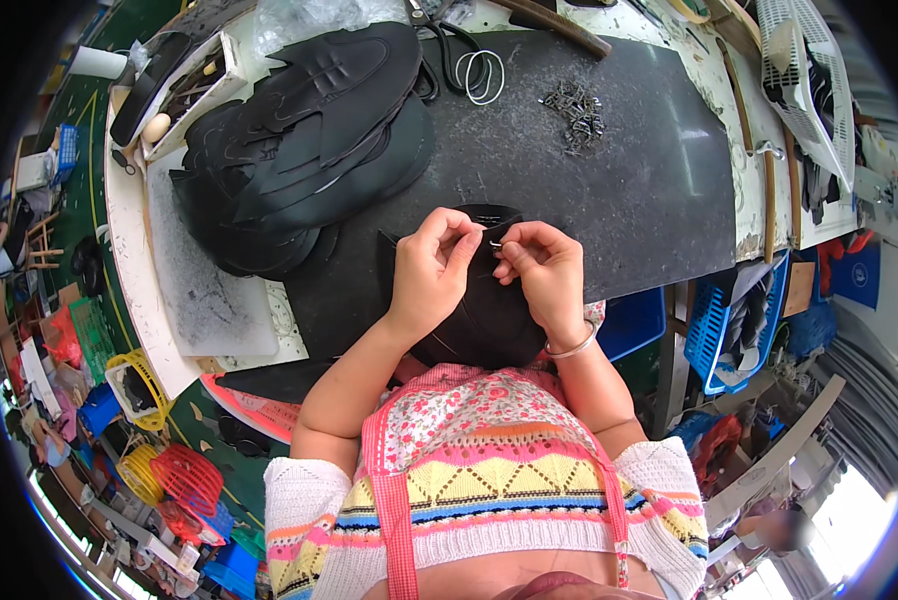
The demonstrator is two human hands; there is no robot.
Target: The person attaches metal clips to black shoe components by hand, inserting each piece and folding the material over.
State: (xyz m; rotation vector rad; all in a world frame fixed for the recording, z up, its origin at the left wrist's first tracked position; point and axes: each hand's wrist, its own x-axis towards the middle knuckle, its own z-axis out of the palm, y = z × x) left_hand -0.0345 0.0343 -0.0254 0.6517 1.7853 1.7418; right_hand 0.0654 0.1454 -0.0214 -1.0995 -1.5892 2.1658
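Basically both hands meet over the black leather piece [484, 300] at the bench [619, 180] edge: left hand [431, 265] pinches its top rim, right hand [539, 265] pinches a small metal buckle [493, 242] between them, equally near; piece runs toward the body.

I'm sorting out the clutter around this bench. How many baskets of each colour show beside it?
Blue baskets: 2
Yellow baskets: 2
Red baskets: 1
White baskets: 1
Total: 6
Both hands, left hand and right hand, pinch a black piece at the bench.
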